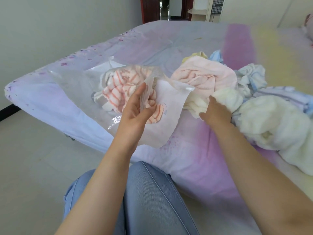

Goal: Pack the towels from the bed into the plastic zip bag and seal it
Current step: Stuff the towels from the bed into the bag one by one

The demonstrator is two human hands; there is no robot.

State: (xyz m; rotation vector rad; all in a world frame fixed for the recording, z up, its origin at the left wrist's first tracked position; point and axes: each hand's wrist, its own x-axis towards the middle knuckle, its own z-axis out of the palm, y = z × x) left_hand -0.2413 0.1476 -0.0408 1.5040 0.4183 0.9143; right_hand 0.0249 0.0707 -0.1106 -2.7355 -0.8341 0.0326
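Fingers [141, 94] of the left hand [133, 112] pinch the upper lip of the plastic zip bag [76, 87], thumb on the near side, holding the mouth lifted open. Right hand [215, 112] lies palm down on the cream towel [225, 99], fingers blurred; looks like they press or grab at the cloth, cannot tell if they actually curl round it.

Bag lies on the bed [194, 160] at about 10 o'clock from the left hand, clear film, its mouth facing 3 o'clock. White flap [167, 106] of the bag hangs down just right of the left hand, toward 4 o'clock, a small printed mark on it. Striped orange-and-white towel [118, 89] sits crumpled inside the bag, its near end touching the left palm.

Loose pile on the bed at 2 to 3 o'clock from the bag:
- pink towel [206, 77], bunched, just beside the bag mouth, touching the cream towel
- yellow towel [194, 57] behind the pink one, at 12 o'clock of it, mostly hidden
- blue towel [216, 55] just right of the yellow one
- white-and-blue towel [250, 77] at 3 o'clock of the pink one
- big white towel [274, 126] at 4 o'clock from the right hand, near the frame edge

Sheet is lilac, pink and pale yellow. Person's knees in blue jeans [149, 200] at 6 o'clock, against the bed's near edge. Tiled floor [33, 150] at 8 o'clock. Doorway [162, 9] at 12 o'clock.
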